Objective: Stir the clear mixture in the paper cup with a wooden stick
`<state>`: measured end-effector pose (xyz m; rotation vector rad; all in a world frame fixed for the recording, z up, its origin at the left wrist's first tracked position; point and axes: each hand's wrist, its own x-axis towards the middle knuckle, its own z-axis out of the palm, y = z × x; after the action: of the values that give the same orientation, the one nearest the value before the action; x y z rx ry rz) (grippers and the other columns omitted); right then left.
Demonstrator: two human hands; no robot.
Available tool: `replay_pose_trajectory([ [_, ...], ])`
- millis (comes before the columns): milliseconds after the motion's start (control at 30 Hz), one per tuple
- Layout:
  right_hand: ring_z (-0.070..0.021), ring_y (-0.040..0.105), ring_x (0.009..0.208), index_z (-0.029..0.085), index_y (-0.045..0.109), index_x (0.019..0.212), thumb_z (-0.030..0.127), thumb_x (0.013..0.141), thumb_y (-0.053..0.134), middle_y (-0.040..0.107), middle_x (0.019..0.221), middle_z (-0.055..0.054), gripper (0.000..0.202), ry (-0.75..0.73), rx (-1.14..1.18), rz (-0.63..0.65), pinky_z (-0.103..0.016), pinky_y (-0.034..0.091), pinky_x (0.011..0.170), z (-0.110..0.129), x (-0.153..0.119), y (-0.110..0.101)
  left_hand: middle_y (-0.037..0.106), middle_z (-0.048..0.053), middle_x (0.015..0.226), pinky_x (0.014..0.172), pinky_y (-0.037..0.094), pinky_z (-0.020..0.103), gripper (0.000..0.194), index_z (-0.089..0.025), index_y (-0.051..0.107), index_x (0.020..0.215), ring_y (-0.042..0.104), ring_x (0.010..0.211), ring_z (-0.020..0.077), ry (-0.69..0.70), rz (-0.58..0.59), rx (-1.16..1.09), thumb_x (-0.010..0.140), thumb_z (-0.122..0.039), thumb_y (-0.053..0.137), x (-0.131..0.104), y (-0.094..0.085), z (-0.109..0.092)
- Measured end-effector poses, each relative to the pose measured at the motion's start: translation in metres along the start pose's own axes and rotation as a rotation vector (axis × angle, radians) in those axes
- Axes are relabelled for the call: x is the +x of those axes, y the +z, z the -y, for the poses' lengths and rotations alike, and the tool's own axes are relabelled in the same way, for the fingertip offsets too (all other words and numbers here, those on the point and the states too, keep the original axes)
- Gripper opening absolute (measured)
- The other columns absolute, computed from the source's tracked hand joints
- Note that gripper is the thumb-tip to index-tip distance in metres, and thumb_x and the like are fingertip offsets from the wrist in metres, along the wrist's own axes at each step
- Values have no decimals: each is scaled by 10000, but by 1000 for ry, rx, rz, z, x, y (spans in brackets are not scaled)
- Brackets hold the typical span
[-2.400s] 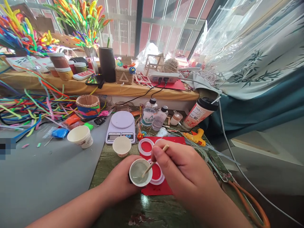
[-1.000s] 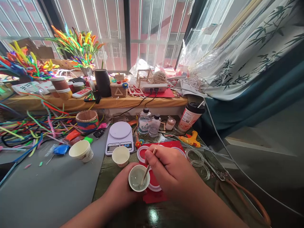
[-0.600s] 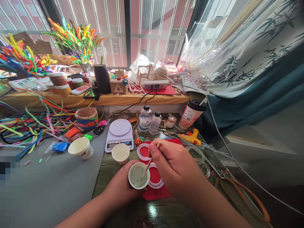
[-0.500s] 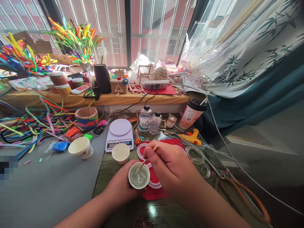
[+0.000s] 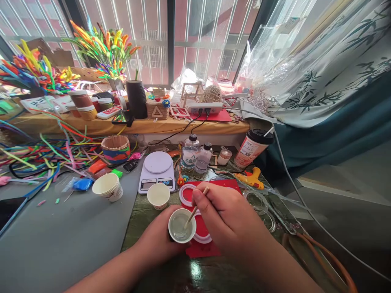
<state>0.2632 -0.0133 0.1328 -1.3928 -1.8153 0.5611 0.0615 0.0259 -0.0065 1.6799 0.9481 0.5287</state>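
Note:
My left hand (image 5: 160,232) is wrapped round a small paper cup (image 5: 172,223) that holds a clear, slightly cloudy liquid. Between the thumb and fingers of my right hand (image 5: 222,207) is a thin wooden stick (image 5: 195,208), its lower end dipped in that liquid. Just behind the held cup stands another paper cup (image 5: 158,195), in front of a white kitchen scale (image 5: 157,173). White ring-shaped molds (image 5: 187,195) lie on a red sheet (image 5: 198,250), partly hidden by my right hand.
Two clear bottles (image 5: 189,154) with black caps stand behind the molds. A yellow glue gun (image 5: 253,179), a lidded drink cup (image 5: 253,148) and orange-handled pliers (image 5: 320,256) are on the right. Stacked paper cups (image 5: 107,187) and pipe cleaners (image 5: 45,152) are on the left.
The stick's tip has moved from the cup's left side toward its lower right within the liquid. The whole view has shifted slightly; both hands keep their holds.

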Motion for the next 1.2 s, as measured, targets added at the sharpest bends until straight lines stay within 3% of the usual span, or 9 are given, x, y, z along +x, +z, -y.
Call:
replay_pose_trajectory([
  [167,-184,582,643,266,514,782,327,1146,443,670,719,4,375,8,44,58,-329,372,604,1,0,-1,819,102,1348,1020,634,452,625,-251,722,1320,775,1202,368,1,-1,-15,742,-224,957,0,1,2],
  [333,-186,533,619,271,477,757,334,1149,439,622,686,0,399,26,27,-27,-335,360,591,0,1,1,818,91,1327,1018,637,458,771,-259,690,1354,784,1169,365,-71,-33,11,654,-213,1009,-1,1,1],
  [467,-185,582,644,265,518,778,332,1150,451,662,716,-2,384,2,53,50,-330,378,604,0,1,2,806,99,1370,1001,642,442,799,-266,677,1350,781,1195,366,-62,-53,-25,635,-253,1034,-3,-1,-3],
  [600,-182,509,596,274,444,739,333,1144,443,599,665,10,409,20,2,-39,-341,346,577,1,0,0,834,78,1238,926,643,414,728,-246,685,1291,796,1074,333,-71,-43,-32,646,-287,1020,-2,-1,-5],
  [767,-172,616,680,255,583,833,324,1165,456,701,765,8,363,-15,114,62,-316,413,626,1,-1,-2,833,70,1202,888,628,388,631,-242,682,1201,788,1055,321,-63,-69,-17,655,-248,999,-2,0,-5],
  [967,-173,552,623,265,496,774,332,1169,454,629,698,16,403,8,64,-8,-321,378,590,0,0,1,831,54,1125,805,605,356,610,-239,674,1158,778,964,294,-103,-101,23,646,-299,1000,-1,0,-6],
  [1100,-181,633,683,260,573,835,319,1167,468,704,761,3,353,-29,86,58,-309,416,620,1,-1,3,839,59,1131,866,623,379,649,-252,689,1226,786,1039,324,-50,-60,6,658,-301,998,-1,-5,-6],
  [1200,-165,594,644,259,540,799,312,1170,473,671,723,18,381,-31,90,38,-305,397,601,0,-1,2,839,57,1167,874,619,376,641,-252,682,1213,787,1044,321,-61,10,36,649,-306,983,-2,-15,-9],
])
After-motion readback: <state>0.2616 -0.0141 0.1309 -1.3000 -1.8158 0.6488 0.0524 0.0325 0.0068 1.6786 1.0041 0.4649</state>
